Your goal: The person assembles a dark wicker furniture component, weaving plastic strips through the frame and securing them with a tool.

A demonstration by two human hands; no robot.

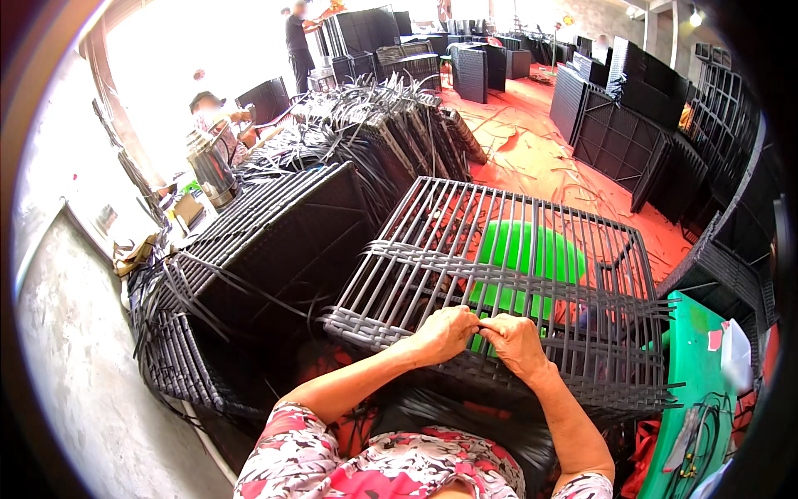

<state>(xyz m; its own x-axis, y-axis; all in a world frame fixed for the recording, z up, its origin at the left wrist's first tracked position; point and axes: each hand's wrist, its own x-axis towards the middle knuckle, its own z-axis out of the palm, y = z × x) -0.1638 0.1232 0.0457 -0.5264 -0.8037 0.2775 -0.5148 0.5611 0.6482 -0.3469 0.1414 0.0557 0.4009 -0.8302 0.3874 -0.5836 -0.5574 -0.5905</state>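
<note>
Woven frame, wickerwork left, green board right

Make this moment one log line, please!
left hand: pinching; right hand: pinching beside it; anything held: unclear; partly woven frame: beneath hands

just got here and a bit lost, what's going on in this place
A person in a floral shirt works with the left hand and right hand close together over the near side of a dark frame. Whether the fingers pinch a strip is too small to tell. The frame is partly woven: a band crosses its middle, while the bars beyond are bare. Black woven pieces lie to the left, and someone in dark clothes stands further back.
</note>
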